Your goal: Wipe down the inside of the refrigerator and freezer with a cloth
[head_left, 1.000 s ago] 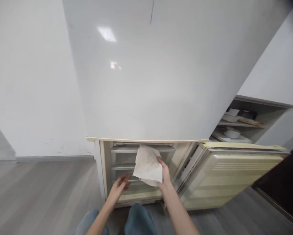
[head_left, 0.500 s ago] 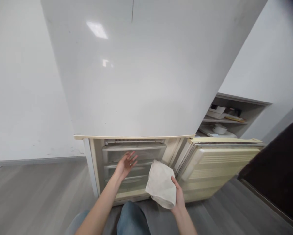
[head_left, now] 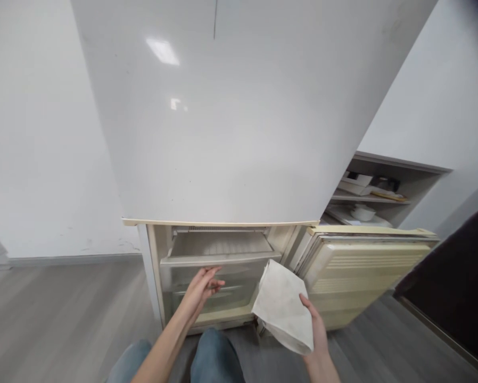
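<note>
My right hand (head_left: 316, 330) grips a folded off-white cloth (head_left: 285, 306) by its right side, in front of the fridge's lower opening. At the front of a clear drawer (head_left: 247, 276), my left hand (head_left: 203, 290) is just below the rim, thumb and fingers apart and nothing held. Whether its fingertips touch the drawer cannot be made out. The drawer is pulled partway out of the lower compartment, and its ribbed bottom shows.
The lower fridge door (head_left: 367, 271) stands swung out to the right. Above is the large white upper door (head_left: 223, 117). A recessed shelf (head_left: 343, 195) at right holds boxes and a white bowl (head_left: 362, 213). My knees (head_left: 215, 356) are close to the fridge.
The top drawer has come out toward me. My left hand has lowered slightly and its fingers are less spread. My right hand has moved right and down with the cloth.
</note>
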Demonstrator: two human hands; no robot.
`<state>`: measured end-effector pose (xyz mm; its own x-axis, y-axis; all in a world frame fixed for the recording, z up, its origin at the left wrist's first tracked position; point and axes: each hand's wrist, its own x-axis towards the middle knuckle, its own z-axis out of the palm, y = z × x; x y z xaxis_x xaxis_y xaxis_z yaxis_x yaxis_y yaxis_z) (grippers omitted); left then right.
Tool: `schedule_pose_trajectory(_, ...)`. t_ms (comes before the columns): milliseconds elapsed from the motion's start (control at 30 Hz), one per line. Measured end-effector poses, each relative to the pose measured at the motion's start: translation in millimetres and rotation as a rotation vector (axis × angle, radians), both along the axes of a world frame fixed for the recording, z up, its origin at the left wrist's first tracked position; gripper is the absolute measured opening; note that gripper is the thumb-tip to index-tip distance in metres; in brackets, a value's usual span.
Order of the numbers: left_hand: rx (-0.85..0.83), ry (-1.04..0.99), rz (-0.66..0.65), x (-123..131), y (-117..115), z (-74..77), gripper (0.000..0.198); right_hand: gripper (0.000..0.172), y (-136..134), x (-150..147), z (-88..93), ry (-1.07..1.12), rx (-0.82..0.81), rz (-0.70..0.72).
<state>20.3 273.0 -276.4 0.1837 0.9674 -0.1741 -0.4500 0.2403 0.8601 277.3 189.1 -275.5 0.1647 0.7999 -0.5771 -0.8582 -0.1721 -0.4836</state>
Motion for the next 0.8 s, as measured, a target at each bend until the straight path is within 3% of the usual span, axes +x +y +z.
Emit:
schedule_pose_trajectory(167,-0.043,0.049,-0.032,-3,-34,-5.0,0.037,0.027,20,4,47.5,-0.126,0.037,0.050)
schedule_pose_trajectory(267,-0.067,0.038,-0.021,0,-49,-10.9,0.036,0.029,52,-4,79.2,-0.211,0.123,0.204)
schedule_pose_trajectory(367,-0.106,0.000,0.037,3,-56,-17.7,0.041,0.032,94,-32,96.8,-0.294,0.160,0.412)
schedule_pose_trajectory(467,-0.116,-0.017,0.075,5,-58,-20.0,0.040,0.033,135,-77,91.4,-0.413,0.165,0.645)
schedule_pose_trajectory(567,-0.099,-0.015,0.051,4,-59,-17.8,0.039,0.028,169,-128,69.4,-0.616,0.095,0.786)
schedule_pose_trajectory(667,-0.092,0.001,0.028,3,-62,-18.0,0.044,0.022,195,-169,47.1,-0.684,0.072,0.837)
schedule_pose_trajectory(800,-0.085,0.026,0.057,-10,-69,-27.0,0.049,0.034,218,-209,31.2,-0.747,0.210,0.772)
